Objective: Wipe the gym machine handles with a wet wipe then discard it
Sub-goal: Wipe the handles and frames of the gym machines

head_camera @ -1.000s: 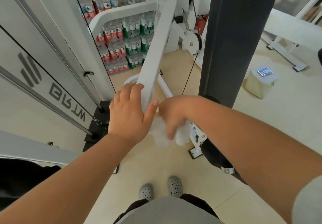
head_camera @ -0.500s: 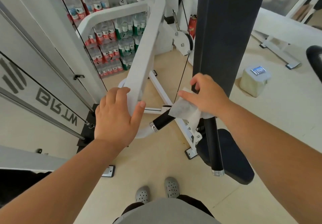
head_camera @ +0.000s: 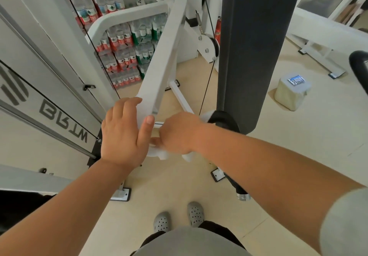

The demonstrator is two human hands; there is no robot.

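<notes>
Left hand (head_camera: 123,134) grips the white arm (head_camera: 163,56); beside it, right hand (head_camera: 179,134) clutches the wet wipe (head_camera: 159,153) — limp, best bunched.

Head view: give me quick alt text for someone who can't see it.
A person's left hand grips the lower end of a white machine arm while the right hand, beside it, clutches a bunched wet wipe against the same arm. Packs of bottled water are stacked behind; grey clogs show below.
</notes>
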